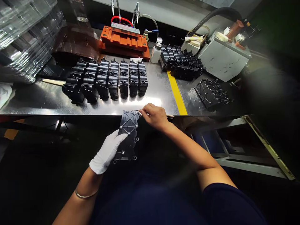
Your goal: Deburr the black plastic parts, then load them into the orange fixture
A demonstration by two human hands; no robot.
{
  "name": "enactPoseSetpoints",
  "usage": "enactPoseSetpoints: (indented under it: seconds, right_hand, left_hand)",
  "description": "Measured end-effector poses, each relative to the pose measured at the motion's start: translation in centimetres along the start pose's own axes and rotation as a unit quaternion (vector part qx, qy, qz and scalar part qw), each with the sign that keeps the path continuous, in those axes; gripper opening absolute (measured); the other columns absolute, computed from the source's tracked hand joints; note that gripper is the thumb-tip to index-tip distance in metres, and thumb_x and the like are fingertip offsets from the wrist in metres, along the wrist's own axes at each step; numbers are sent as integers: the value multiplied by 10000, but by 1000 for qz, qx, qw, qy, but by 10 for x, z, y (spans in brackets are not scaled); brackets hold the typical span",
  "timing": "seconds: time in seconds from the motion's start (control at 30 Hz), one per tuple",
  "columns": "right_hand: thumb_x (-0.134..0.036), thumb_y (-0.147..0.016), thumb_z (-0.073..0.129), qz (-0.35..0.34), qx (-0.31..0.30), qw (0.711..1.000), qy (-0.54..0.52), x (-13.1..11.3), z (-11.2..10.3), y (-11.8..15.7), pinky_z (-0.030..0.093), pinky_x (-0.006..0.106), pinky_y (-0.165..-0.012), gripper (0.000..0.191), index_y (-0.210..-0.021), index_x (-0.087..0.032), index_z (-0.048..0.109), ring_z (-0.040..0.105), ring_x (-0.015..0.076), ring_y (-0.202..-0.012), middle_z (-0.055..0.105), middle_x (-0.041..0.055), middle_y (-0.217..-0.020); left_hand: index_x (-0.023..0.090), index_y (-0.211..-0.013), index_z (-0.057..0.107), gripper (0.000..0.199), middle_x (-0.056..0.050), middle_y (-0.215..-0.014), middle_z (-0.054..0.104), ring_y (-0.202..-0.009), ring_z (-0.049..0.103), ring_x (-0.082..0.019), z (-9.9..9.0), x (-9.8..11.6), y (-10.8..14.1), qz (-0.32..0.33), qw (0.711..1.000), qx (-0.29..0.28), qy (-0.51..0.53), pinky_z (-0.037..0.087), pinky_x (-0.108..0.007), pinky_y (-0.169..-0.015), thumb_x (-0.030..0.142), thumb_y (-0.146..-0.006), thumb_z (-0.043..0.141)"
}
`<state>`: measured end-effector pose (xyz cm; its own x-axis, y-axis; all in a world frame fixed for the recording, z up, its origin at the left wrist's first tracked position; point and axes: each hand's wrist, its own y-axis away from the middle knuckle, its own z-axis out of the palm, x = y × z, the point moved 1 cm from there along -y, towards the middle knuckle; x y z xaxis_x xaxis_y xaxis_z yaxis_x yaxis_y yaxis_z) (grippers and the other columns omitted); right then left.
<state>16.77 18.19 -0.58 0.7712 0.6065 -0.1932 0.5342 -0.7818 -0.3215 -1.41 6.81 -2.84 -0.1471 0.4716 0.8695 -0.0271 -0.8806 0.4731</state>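
My left hand (pixel 109 151), in a white glove, grips a black plastic cover (pixel 128 145) by its left side, with the thumb across its face. The cover is held upright in front of the bench edge and has crossed ribs and round screw bosses. At its top right corner is my bare right hand (pixel 156 117), closed around a thin tool. Only the tool's pale end (pixel 170 116) shows beyond the palm, and its tip by the cover is too small to make out.
On the metal bench (pixel 158 87) stand a row of black housings (pixel 113 79), more black parts (pixel 184 61), an orange fixture (pixel 125 40), a white pump bottle (pixel 156 52) and a grey box (pixel 223 57). Yellow tape (pixel 177 93) crosses it. Wrapped stacks (pixel 25 37) rise at left.
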Motion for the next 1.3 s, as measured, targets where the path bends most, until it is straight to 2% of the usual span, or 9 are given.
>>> enactPoseSetpoints:
  seconds: [0.13,0.23,0.37,0.57,0.73,0.93,1.3]
  right_hand:
    - [-335,-932,507,-28,6,997,-73,-6,-5,21,344,233,-568,263,-744,-179,604,560,116,-626,640,21,-715]
    - [-326,-939,499,-50,3,995,-89,-10,-7,34,347,233,-562,279,-731,-175,607,570,112,-619,641,22,-690]
    - [-328,-948,483,-62,-12,996,-61,-11,-10,37,336,236,-554,311,-710,-176,611,571,108,-620,646,25,-692]
    - [-317,-950,485,-79,-5,996,-43,-14,-13,35,326,231,-540,327,-688,-168,609,559,100,-595,637,25,-673]
    - [-331,-957,466,-62,-1,997,-46,-15,-10,37,335,234,-548,342,-690,-171,608,566,107,-608,633,30,-674]
    - [-344,-954,464,-32,-13,997,-72,-13,-8,39,350,238,-570,327,-713,-182,614,571,117,-623,633,31,-685]
    - [-337,-937,498,-2,18,995,-97,-13,-5,44,363,234,-554,298,-727,-172,630,575,114,-607,645,30,-681]
  left_hand:
    - [150,-947,687,342,-47,-873,708,-819,630,-232,-2,-2,-1,17,999,-5,-28,488,-333,-743,432,-760,638]
    - [158,-972,683,346,-42,-883,705,-840,625,-233,-2,-4,-2,23,999,-12,-31,483,-331,-753,438,-780,614]
    - [157,-950,686,334,-34,-877,699,-838,614,-220,-3,-5,-2,28,999,-12,-33,478,-317,-762,436,-777,625]
    - [150,-940,686,341,-40,-873,700,-824,620,-218,-2,-5,-2,25,999,-8,-32,482,-317,-755,442,-774,625]
    - [149,-977,681,396,-67,-913,710,-838,642,-247,0,-6,-2,10,1000,2,-18,505,-343,-738,473,-753,638]
    - [167,-939,692,358,-42,-861,715,-785,650,-230,2,-3,0,3,1000,11,-13,510,-325,-700,465,-749,636]
    - [174,-917,700,319,-32,-875,712,-828,638,-223,3,-2,0,5,1000,24,-14,504,-305,-719,443,-756,642]
